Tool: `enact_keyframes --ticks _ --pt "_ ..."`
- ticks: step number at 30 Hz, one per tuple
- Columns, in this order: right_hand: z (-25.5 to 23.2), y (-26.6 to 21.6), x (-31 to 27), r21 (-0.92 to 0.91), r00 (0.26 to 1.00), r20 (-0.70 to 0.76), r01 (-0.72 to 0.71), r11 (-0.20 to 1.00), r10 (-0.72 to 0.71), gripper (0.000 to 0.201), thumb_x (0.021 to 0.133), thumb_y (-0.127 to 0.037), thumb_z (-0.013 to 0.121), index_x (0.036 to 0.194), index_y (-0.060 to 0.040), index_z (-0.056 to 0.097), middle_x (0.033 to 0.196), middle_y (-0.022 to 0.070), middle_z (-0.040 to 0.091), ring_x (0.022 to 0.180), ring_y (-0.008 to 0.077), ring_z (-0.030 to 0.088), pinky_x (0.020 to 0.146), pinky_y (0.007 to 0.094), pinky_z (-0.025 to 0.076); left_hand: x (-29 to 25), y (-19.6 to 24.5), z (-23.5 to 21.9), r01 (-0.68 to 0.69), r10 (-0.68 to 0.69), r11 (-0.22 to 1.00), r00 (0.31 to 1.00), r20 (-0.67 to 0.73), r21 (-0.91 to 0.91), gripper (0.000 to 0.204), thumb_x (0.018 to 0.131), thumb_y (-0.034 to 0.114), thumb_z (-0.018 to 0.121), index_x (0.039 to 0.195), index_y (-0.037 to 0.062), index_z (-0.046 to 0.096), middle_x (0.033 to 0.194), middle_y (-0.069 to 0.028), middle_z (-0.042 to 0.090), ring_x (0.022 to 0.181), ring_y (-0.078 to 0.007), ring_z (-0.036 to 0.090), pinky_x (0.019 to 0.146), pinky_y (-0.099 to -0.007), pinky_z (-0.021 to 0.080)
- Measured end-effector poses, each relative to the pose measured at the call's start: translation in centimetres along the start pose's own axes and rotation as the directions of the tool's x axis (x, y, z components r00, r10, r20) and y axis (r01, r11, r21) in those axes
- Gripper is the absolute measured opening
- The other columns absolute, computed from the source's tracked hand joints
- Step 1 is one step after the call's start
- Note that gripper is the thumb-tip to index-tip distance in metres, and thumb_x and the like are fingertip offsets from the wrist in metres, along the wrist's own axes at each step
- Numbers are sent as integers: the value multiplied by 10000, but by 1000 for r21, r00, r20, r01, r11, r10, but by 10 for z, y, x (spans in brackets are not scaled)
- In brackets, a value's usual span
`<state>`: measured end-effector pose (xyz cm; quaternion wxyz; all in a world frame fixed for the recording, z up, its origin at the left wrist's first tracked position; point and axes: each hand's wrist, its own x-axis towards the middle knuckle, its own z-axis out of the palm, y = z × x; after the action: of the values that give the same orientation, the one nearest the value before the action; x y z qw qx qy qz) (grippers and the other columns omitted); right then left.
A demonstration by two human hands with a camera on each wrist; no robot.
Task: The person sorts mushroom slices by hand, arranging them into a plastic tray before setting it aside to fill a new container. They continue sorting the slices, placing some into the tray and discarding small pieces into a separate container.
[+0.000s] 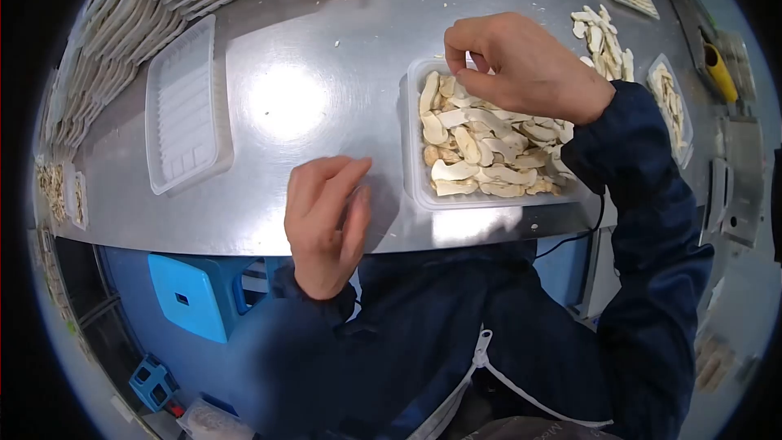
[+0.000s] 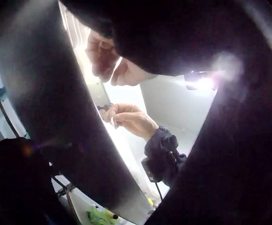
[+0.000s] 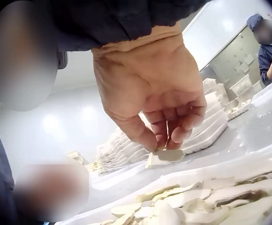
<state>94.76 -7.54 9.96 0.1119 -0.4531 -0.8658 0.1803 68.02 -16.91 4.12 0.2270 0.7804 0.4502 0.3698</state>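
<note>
Pale mushroom slice (image 3: 166, 157) pinched in right hand (image 1: 521, 61) fingertips, apparently lying flat, over far-left corner of filled tray (image 1: 412, 183); left hand (image 1: 326, 220) rests relaxed, empty, on steel table (image 1: 326, 57) nearby.

The head view looks steeply down on the bench (image 1: 326, 49) from above. The left wrist view peers up from below the bench's near edge. The right wrist view sits close, facing far; it shares the mushroom tray (image 1: 411, 138) (image 3: 140, 180) with the head view.
</note>
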Motion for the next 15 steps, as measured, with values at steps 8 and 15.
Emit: enact_keyframes --ticks 8,15 --pt "-21 4 -20 30 996 -59 -60 998 62 121 846 -90 594 822 -2 515 659 67 471 605 142 468 558 314 392 45 8 -7 -170 165 970 985 40 175 261 732 1 711 984 23 646 946 -114 616 903 -311 583 800 -393 461" --pt "-34 1 -60 105 977 -205 -36 994 57 129 827 -97 573 784 13 520 636 140 513 583 282 510 564 379 407 79 20 27 -210 157 923 971 183 323 181 766 159 734 830 35 618 807 -100 581 779 -300 556 716 -397 448"
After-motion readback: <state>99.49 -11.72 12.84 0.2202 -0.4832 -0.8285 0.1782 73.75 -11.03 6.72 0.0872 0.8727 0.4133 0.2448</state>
